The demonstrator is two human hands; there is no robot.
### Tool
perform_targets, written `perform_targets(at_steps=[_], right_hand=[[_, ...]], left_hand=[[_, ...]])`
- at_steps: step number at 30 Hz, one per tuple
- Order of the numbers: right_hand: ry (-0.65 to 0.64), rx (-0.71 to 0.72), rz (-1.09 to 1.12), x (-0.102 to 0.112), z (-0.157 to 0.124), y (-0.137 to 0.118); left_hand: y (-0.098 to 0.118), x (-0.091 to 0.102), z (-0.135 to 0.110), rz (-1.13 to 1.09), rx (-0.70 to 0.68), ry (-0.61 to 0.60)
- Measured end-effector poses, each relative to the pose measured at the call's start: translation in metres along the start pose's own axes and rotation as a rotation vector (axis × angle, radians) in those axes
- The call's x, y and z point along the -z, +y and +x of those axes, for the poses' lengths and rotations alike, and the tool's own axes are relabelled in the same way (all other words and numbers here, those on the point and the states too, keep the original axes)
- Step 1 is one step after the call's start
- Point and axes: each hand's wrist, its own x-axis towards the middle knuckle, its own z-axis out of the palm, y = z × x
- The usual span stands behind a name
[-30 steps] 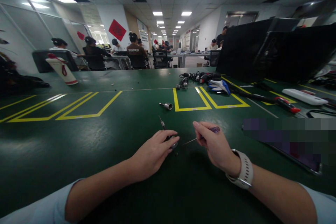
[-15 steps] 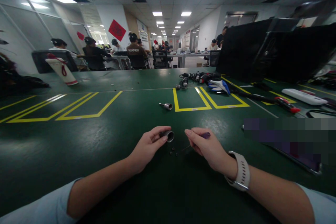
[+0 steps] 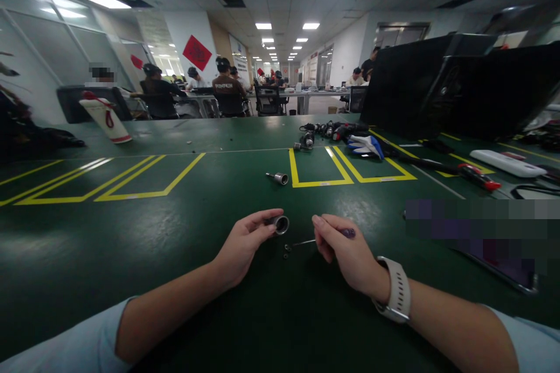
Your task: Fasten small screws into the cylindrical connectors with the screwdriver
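My left hand (image 3: pixel 245 245) pinches a small metal socket (image 3: pixel 280 224) just above the green table, its open end turned towards the right. My right hand (image 3: pixel 343 250) is closed on a thin screwdriver with a purple handle (image 3: pixel 349 233); its shaft (image 3: pixel 304 242) points left. The tip sits next to two or three tiny dark parts (image 3: pixel 286 250) lying on the table between my hands. A white watch (image 3: pixel 397 297) is on my right wrist.
A second metal socket (image 3: pixel 278 178) lies farther back by a yellow-taped box (image 3: pixel 319 166). Beyond are tools, white-blue gloves (image 3: pixel 365 144), a red-handled tool (image 3: pixel 475 175) and black monitors (image 3: pixel 437 84). A white cup (image 3: pixel 107 118) stands at the left. Several people sit at far desks.
My left hand lifted the socket off the table and turned its opening to the right. My right hand drew back slightly and lowered the screwdriver tip to the small parts.
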Motion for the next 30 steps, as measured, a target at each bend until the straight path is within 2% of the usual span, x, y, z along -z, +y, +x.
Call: perform_targets(at_steps=[5, 13, 20, 30], right_hand=[[0.038, 0.15, -0.068, -0.002, -0.004, -0.004], [-0.045, 0.215, -0.248, -0.008, -0.006, -0.005], [-0.089, 0.319, -0.401, -0.011, -0.007, -0.005], [-0.108, 0.385, -0.458, -0.014, -0.009, -0.003]], left_hand=[[0.002, 0.001, -0.002, 0.059, 0.012, 0.008], [0.0, 0.0, -0.003, 0.061, -0.089, -0.02], [0.0, -0.002, -0.003, 0.022, -0.089, -0.031], [0.0, -0.004, -0.002, 0.043, -0.08, -0.004]])
